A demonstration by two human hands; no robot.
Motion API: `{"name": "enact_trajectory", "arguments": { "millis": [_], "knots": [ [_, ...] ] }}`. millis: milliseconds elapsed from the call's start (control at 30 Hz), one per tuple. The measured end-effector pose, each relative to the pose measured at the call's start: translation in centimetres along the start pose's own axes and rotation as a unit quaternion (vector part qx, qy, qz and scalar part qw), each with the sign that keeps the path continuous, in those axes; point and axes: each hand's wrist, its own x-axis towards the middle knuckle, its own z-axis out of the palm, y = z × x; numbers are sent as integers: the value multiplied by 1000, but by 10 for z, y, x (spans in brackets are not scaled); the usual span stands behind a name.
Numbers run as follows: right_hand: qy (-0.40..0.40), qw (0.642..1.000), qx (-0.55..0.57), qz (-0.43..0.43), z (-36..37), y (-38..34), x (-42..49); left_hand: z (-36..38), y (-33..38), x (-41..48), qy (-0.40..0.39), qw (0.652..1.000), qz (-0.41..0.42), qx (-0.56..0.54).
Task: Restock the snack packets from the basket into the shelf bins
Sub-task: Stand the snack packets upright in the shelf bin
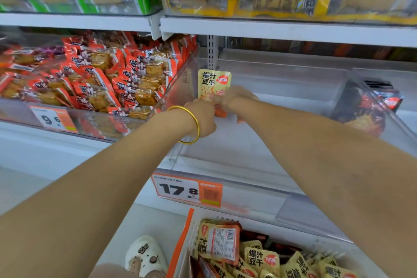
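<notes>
shelf bin [282, 142], hands [201, 117] [237, 98] pinching yellow packet [214, 82], orange packets [101, 74] beside, basket [192, 231] below

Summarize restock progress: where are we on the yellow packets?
Looks barely started. Done: little, as the clear bin shows a bare floor around the hands. In hand: the right hand grips one yellow packet upright near the bin's back-left corner; the left hand sits at its base, grip blurred. Left: the basket below holds many more yellow packets.
</notes>
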Motion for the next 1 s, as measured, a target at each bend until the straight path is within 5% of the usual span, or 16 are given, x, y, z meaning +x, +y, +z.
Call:
{"name": "enact_trajectory", "arguments": {
  "millis": [133, 267, 500, 600, 767, 900, 1000],
  "knots": [
    [16, 999, 35, 2, -12, 2, -17, -1, 4, -13, 48, 999, 17, 0],
    [72, 990, 86, -88, -40, 7, -72, 6, 14, -42, 164, 982, 77, -56],
    [162, 959, 164, -167, -30, 79, -229, 56, 56, -151, 393, 889, 174, -158],
    [43, 975, 144, -162, 10, 122, -264, 112, 61, -176, 329, 911, 194, -155],
    [-104, 993, -8, -64, 104, 188, -234, 189, 48, -164, 109, 977, 158, -94],
    [-190, 973, -125, -47, 157, 229, -211, 213, 42, -134, -7, 991, 98, -94],
    [-279, 941, -190, -35, 181, 244, -216, 221, 52, -122, -22, 990, 100, -99]
  ]
}}
